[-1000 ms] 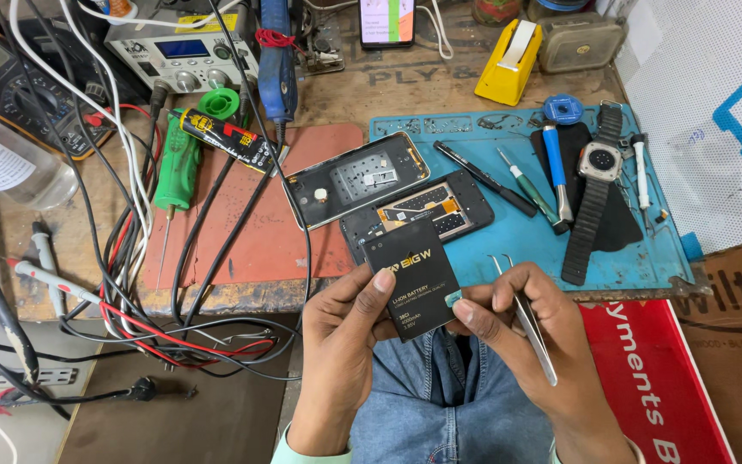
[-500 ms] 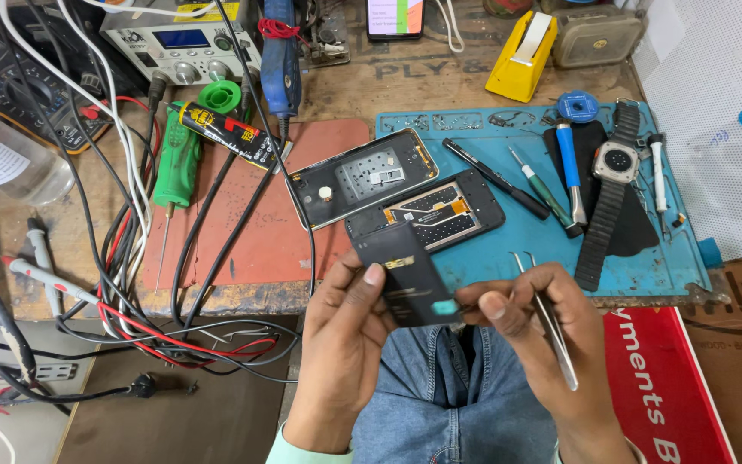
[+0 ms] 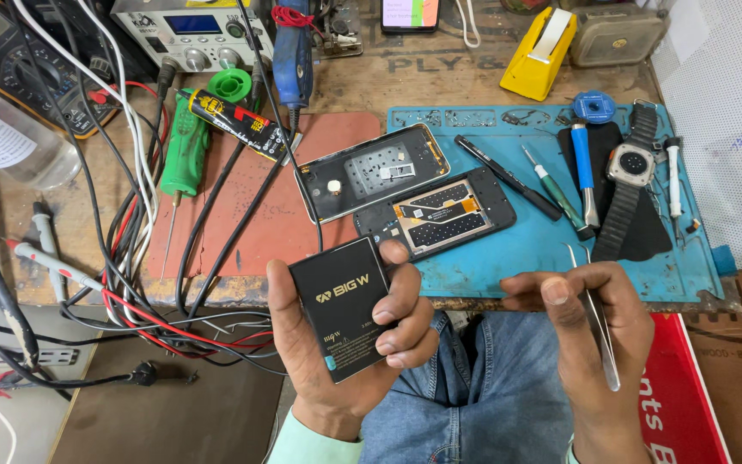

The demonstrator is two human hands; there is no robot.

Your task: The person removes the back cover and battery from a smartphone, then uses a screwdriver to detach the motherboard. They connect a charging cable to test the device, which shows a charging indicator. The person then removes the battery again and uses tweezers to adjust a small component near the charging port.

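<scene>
Lying flat in left hand (image 3: 345, 344): black battery (image 3: 343, 307), fingers (image 3: 405, 309) curled round.

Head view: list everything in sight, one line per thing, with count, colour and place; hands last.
battery: 1, black, flat in the left palm
tweezers: 1, silver, pinched in the right hand
phone back shell: 1, grey, on the red mat
phone display part: 1, black, on the blue mat's left end
blue mat: 1, bench front right
red mat: 1, left of the blue mat
smartwatch: 1, black strap, blue mat's right end
screwdrivers: several, blue, green and black, mid blue mat
tape dispenser: 1, yellow, bench back
glue tube: 1, black, beside the green screwdriver
cables: many, mixed colours, bench left
left hand: 1, cradling the battery
right hand: 1, gripping the tweezers
</scene>
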